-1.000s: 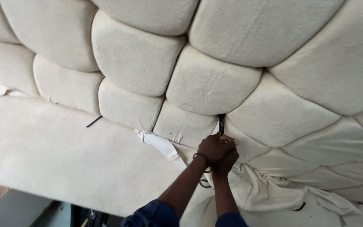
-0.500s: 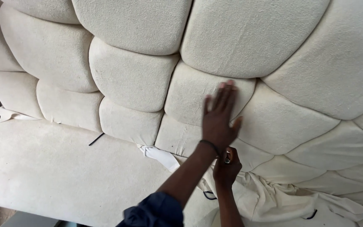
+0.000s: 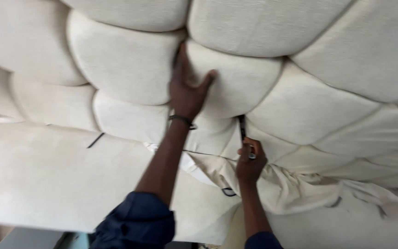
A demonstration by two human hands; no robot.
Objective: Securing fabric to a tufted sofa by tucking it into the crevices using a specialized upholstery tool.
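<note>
1. The left hand (image 3: pixel 187 87) lies flat on the cream tufted upholstery (image 3: pixel 125 64); its fingers are spread open and grip nothing; the fingertips press into the seam between two puffed cushions; a dark band (image 3: pixel 180 120) circles the wrist.
2. The right hand (image 3: pixel 250 163) sits lower and to the right; its fingers are curled tight around a thin dark tool (image 3: pixel 242 129); the tool's tip points up into the seam just above.
3. Loose cream fabric (image 3: pixel 300 184) bunches below the right hand; a flat cream panel (image 3: pixel 38 175) lies to the left.
</note>
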